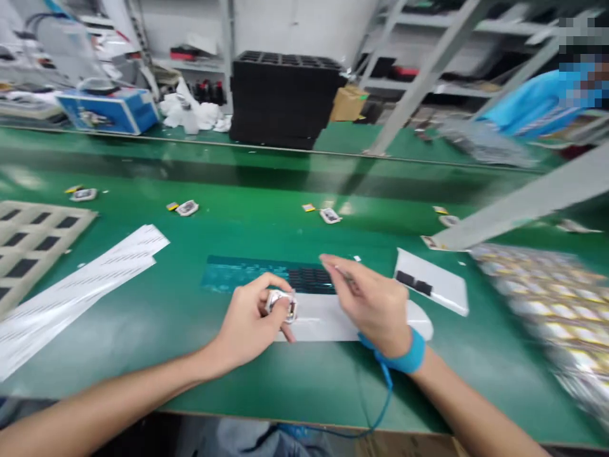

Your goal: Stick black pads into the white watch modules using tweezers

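My left hand (250,324) pinches a small white rounded electronic casing (291,308) between thumb and fingers, its inner parts facing up. To its right, my right hand (373,301) is closed, thumb against fingertips; a thin dark sliver shows there, too small to name. A blue wrist strap (410,357) with a coiled cord circles the right wrist. Both hands hover above a glossy white strip (321,317). Just behind it lies a translucent teal sheet (238,273) bearing rows of dark pieces (307,279). A white backing sheet (447,292) with black pads (413,283) sits right of my right hand.
Several white casings with yellow-ended parts, one casing (330,216) among them, lie along the green bench (190,374). A foam tray (57,235) and white label strips (95,279) are left; a filled blister tray (547,317) and slanted post (523,197) right. A person's blue sleeve (528,98) shows behind.
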Demonstrator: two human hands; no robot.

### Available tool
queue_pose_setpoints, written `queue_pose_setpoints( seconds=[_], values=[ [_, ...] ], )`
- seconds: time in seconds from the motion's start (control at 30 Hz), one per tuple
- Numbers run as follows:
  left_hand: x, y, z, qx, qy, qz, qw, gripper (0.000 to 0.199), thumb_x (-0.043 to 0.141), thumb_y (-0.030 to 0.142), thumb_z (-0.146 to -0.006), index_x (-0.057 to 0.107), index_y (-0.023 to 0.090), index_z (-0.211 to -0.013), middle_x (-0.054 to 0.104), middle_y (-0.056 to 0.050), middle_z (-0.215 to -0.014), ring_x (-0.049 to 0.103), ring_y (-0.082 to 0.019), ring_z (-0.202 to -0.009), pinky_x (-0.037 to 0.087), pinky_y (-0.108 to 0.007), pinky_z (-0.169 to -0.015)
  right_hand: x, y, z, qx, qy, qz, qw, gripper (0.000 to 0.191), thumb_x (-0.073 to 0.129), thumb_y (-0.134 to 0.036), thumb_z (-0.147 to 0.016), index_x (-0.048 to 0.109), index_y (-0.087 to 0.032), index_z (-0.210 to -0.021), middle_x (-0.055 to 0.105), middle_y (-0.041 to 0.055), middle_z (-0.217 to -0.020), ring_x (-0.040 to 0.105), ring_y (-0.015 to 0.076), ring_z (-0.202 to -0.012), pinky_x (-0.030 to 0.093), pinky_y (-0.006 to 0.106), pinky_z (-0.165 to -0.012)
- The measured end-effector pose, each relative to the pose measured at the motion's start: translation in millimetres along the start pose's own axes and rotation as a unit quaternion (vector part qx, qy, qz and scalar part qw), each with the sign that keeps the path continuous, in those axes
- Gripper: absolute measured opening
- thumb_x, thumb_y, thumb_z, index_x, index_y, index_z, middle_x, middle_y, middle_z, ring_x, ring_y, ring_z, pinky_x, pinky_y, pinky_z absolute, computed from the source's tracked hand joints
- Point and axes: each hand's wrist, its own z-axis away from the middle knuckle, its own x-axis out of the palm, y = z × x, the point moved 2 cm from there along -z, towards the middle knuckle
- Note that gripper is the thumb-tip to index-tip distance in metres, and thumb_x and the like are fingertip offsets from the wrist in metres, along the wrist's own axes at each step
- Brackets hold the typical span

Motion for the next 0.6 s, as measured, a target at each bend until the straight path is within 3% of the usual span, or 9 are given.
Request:
queue_pose_setpoints(
  seconds=[0.07, 0.13, 0.27, 0.43, 0.6],
  values=[
    [-0.4, -1.1, -0.1, -0.011, 0.009, 0.017, 1.000, 0.023, 0.067, 0.033, -0.082, 0.060, 0.019, -0.099, 0.066, 0.003, -0.064, 0.074, -0.020, -0.050, 0.038, -0.019, -0.041, 1.7, 0.2, 0.8, -0.013, -0.009, 0.006, 1.000, 0.041, 0.061, -0.008, -0.100, 0.066, -0.022, -0.139, 0.079, 0.0088, -0.122, 0.081, 0.0237, -0.098, 0.070, 0.030, -0.084],
    [0.0, -2.0, 0.4, -0.016, 0.010, 0.022, 1.000, 0.023, 0.065, 0.032, -0.081, 0.058, 0.020, -0.099, 0.065, 0.004, -0.062, 0.074, -0.020, -0.050, 0.037, -0.018, -0.040, 2.4, -4.7, 5.4, -0.058, -0.062, -0.015, 0.996, 0.054, 0.054, -0.004, -0.101, 0.055, -0.023, -0.152, 0.072, 0.0094, -0.136, 0.078, 0.0228, -0.109, 0.069, 0.029, -0.087],
    [0.7, -2.8, 0.5, -0.020, -0.015, 0.032, 0.999, 0.020, 0.065, 0.032, -0.083, 0.054, 0.022, -0.097, 0.060, 0.007, -0.057, 0.072, -0.019, -0.048, 0.044, -0.020, -0.042, -0.2, -13.7, 16.4, -0.127, -0.135, -0.060, 0.981, 0.063, 0.049, 0.001, -0.100, 0.044, -0.020, -0.160, 0.068, 0.0126, -0.140, 0.076, 0.0224, -0.116, 0.069, 0.029, -0.090],
    [-0.5, -1.0, 2.2, -0.018, -0.021, 0.015, 1.000, 0.017, 0.063, 0.030, -0.084, 0.053, 0.023, -0.096, 0.060, 0.008, -0.060, 0.074, -0.018, -0.052, 0.041, -0.019, -0.043, -1.6, -17.0, 17.5, -0.131, -0.135, -0.061, 0.980, 0.055, 0.048, -0.001, -0.101, 0.050, -0.018, -0.154, 0.076, 0.0118, -0.128, 0.079, 0.0212, -0.106, 0.069, 0.029, -0.087],
    [-0.7, -0.4, 3.3, -0.031, -0.026, 0.004, 0.999, 0.021, 0.065, 0.031, -0.084, 0.051, 0.024, -0.098, 0.060, 0.009, -0.060, 0.074, -0.018, -0.051, 0.042, -0.020, -0.043, -0.3, -18.2, 15.2, -0.134, -0.141, -0.052, 0.979, 0.032, 0.046, -0.004, -0.104, 0.067, -0.012, -0.127, 0.079, 0.0121, -0.121, 0.080, 0.0195, -0.102, 0.069, 0.027, -0.085]
  ],
)
